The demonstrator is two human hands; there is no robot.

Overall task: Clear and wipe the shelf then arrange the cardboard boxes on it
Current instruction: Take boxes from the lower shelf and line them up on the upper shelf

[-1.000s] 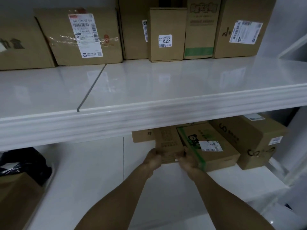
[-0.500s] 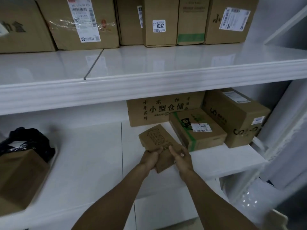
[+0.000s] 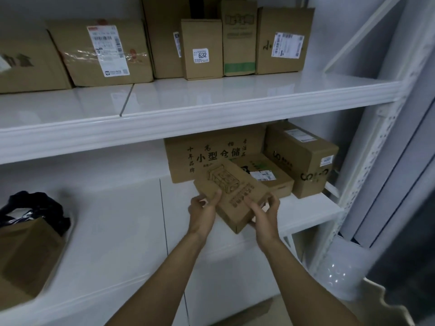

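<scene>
A small flat cardboard box (image 3: 231, 191) with a printed drawing is held tilted above the lower white shelf (image 3: 117, 220). My left hand (image 3: 203, 208) grips its near left edge and my right hand (image 3: 264, 211) grips its near right side. Behind it on the lower shelf stand a large box with black characters (image 3: 211, 151), a flat box with green tape (image 3: 270, 175) and a taller box (image 3: 303, 158) at the right. The upper shelf (image 3: 211, 100) carries a row of several cardboard boxes along the wall, among them one labelled 632 (image 3: 202, 49).
A brown box with a black bag on top (image 3: 26, 243) sits at the lower shelf's left end. The white perforated upright (image 3: 367, 165) of the shelving stands at the right. Floor shows below at the right.
Both hands have pulled the small box out from under the upper shelf and lifted it toward me, tilting it. The camera has dropped, showing more of the lower shelf.
</scene>
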